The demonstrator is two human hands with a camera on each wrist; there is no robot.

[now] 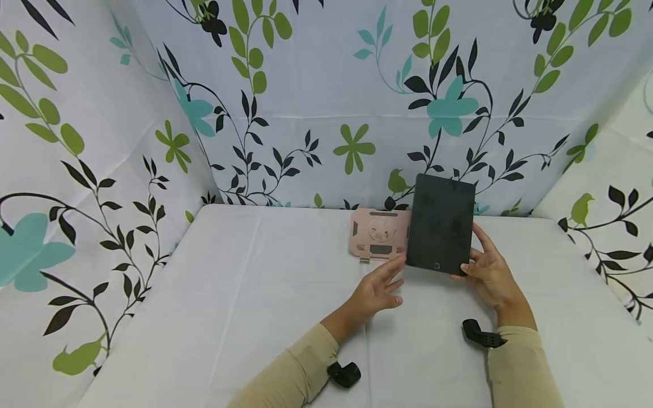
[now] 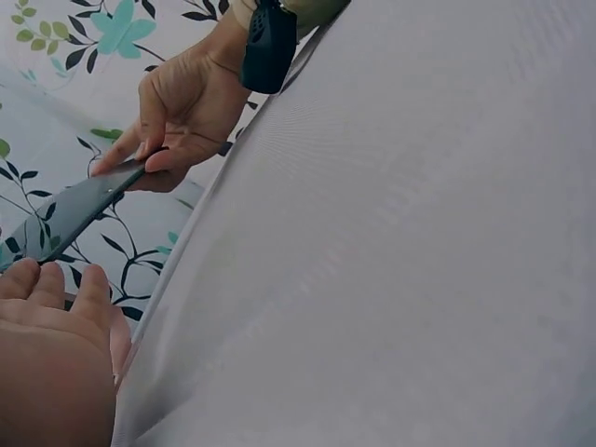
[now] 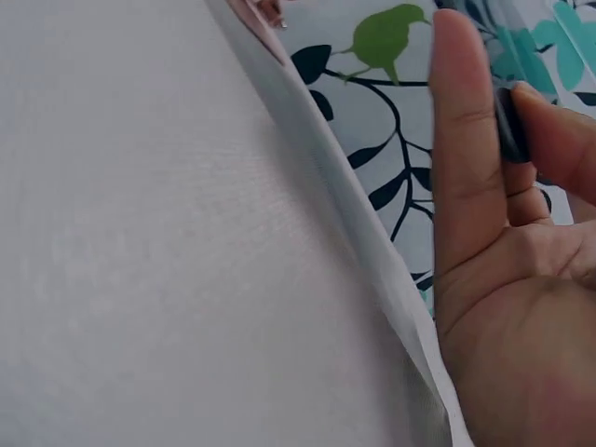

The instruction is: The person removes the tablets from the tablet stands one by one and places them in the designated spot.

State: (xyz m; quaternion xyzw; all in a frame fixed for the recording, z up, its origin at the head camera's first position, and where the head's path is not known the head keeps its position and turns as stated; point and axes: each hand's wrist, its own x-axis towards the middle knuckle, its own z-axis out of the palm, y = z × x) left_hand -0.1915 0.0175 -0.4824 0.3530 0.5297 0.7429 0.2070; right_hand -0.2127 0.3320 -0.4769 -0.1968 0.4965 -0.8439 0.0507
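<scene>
A black tablet [image 1: 441, 224] is held up above the far part of the table, its dark screen and round home button toward the head camera. My right hand [image 1: 494, 277] pinches its lower right edge, thumb on the front, other fingers behind. In the right wrist view the tablet's edge [image 3: 510, 128] shows between thumb and fingers. My left hand [image 1: 374, 290] has its fingers extended, fingertips right at the tablet's lower left corner. Just left of the tablet, a pink tablet case [image 1: 363, 229] with a round piece in its middle lies on the table, its right side partly covered.
The white-covered table [image 1: 265, 317] ends at a far edge below a hanging cloth [image 1: 306, 68] printed with leaves, flowers and birds. More printed cloth stands on the left and right. Black wrist cameras [image 1: 344, 374] are strapped at both sleeves.
</scene>
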